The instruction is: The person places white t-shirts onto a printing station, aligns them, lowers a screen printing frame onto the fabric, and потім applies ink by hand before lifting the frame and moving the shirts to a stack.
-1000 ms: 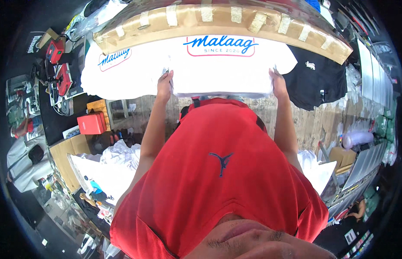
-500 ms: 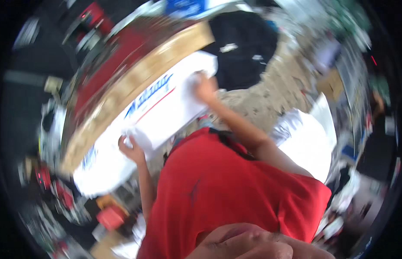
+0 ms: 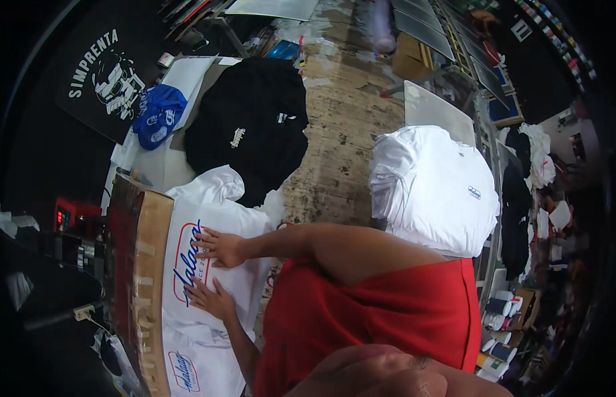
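A white T-shirt (image 3: 245,278) with a blue and red printed logo lies on the bench beside a long cardboard strip (image 3: 149,251) with tape pieces. My right hand (image 3: 222,250) rests flat on the upper part of the print, fingers spread. Just below it on the same shirt is my left hand (image 3: 214,299), also open with fingers apart. Another printed white shirt (image 3: 205,374) lies at the lower end of the row. Beyond them, a black T-shirt (image 3: 245,112) with small light prints lies folded out on the bench.
A stack of white shirts (image 3: 433,185) sits across the worn wooden floor (image 3: 328,165). A blue cloth (image 3: 159,116) lies by a dark printed board (image 3: 96,66). A red heated-press control box (image 3: 76,221) is at the left. Metal racks (image 3: 427,30) line the upper right.
The view has swung round, so the bench now runs upright at the left. My hands have gone from holding the shirt's edge to lying open on its print.
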### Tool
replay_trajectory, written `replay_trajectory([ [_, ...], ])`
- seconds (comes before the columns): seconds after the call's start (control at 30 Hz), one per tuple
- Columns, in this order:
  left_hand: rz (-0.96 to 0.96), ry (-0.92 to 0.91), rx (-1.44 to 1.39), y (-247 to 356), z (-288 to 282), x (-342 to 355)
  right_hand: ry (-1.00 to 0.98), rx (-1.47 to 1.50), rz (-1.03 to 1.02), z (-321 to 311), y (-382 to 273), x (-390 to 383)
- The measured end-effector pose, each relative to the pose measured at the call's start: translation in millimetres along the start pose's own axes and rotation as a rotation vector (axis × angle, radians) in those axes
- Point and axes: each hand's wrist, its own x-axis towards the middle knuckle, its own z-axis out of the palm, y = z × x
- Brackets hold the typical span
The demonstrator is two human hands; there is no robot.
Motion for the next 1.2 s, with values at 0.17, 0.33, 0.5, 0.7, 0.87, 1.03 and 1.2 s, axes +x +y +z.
replay_trajectory([
  [0.17,-0.106,-0.120,-0.002,5.3,-14.0,-1.3,-0.021,0.004,-0.014,-3.2,-0.9,4.0],
  [0.33,0.376,-0.021,-0.322,-3.0,15.8,7.2,-0.063,0.167,0.088,39.0,31.1,-4.9],
  [0.5,-0.071,0.087,-0.248,-59.6,-31.3,-62.1,0.227,-0.107,0.457,-31.3,49.7,-40.4],
  [0.7,-1.131,0.042,-1.986,-124.6,25.9,-166.4,-0.307,1.290,1.076,-47.2,95.8,-47.6],
  [0.87,-0.986,-0.087,-2.005,-117.2,-13.5,-142.1,-0.510,0.977,1.045,-81.3,110.2,-44.9],
  [1.03,-0.914,-0.111,-1.991,-127.7,-8.4,-156.9,-0.546,1.016,0.950,-99.1,120.0,-42.8],
  [1.2,-0.850,-0.032,-2.001,-117.4,-20.6,-152.0,-0.485,1.232,0.921,-100.1,111.8,-44.9],
])
